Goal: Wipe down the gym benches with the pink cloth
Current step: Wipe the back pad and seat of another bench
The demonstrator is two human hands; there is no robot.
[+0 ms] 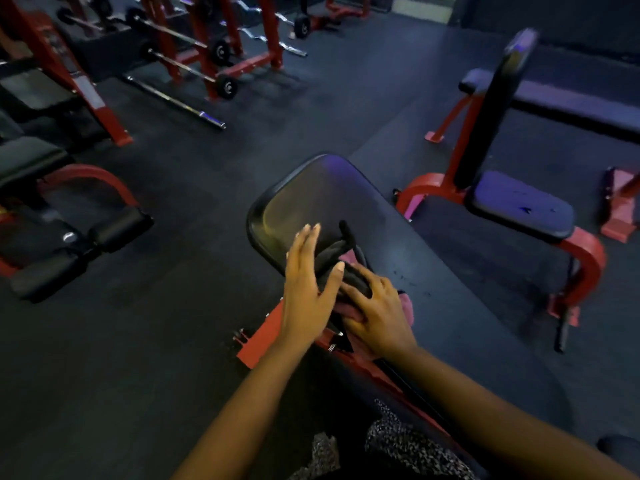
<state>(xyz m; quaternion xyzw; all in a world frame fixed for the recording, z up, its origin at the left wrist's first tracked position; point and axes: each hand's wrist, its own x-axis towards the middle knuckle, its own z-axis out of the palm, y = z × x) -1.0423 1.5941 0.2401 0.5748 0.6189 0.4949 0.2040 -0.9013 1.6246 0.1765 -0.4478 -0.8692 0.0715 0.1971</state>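
Two hands over the black padded desk, both forearms reaching in from the bottom of the view. The left hand hovers at the pad's near edge, palm down, fingers straight and held close together, thumb angled out towards a black strap that lies coiled on the pad. The right hand is planted lower, fingers spread and draped over the strap's near end, palm bearing down on the pink cloth. The cloth is bunched under that hand, peeking out on either side of it (whether it's being gripped, can't tell). Below the wrists runs the red frame. Off to the right stands an upright-backed bench, and a barbell lies on the floor upper left.
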